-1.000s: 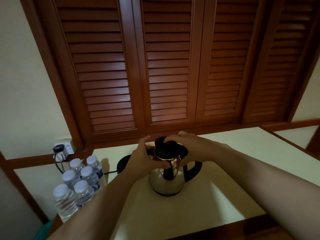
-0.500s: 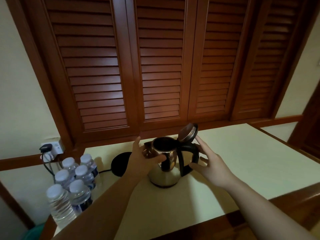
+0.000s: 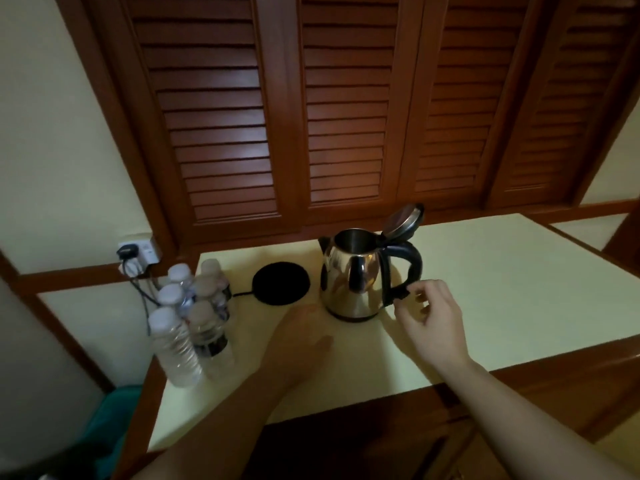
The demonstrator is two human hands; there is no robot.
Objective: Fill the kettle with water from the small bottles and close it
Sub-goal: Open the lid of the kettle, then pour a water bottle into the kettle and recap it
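A steel kettle point(image 3: 353, 278) with a black handle stands on the pale table top point(image 3: 502, 289), its lid point(image 3: 403, 221) tipped up and open. Several small clear water bottles point(image 3: 194, 306) with white caps are grouped at the table's left edge. My left hand point(image 3: 298, 341) hovers low over the table between the bottles and the kettle, fingers extended, holding nothing. My right hand point(image 3: 433, 320) is just right of the kettle, fingers loosely curled near the bottom of the handle, holding nothing.
The kettle's black round base point(image 3: 280, 282) lies left of the kettle, its cord running to a wall socket point(image 3: 138, 252) at left. Brown louvred doors point(image 3: 346, 116) stand behind the table. A teal object point(image 3: 110, 410) sits on the floor at lower left.
The lid went from shut to tipped open. My left hand has let go of the kettle body and dropped leftward toward the bottles. My right hand has come off the lid and lowered beside the handle.
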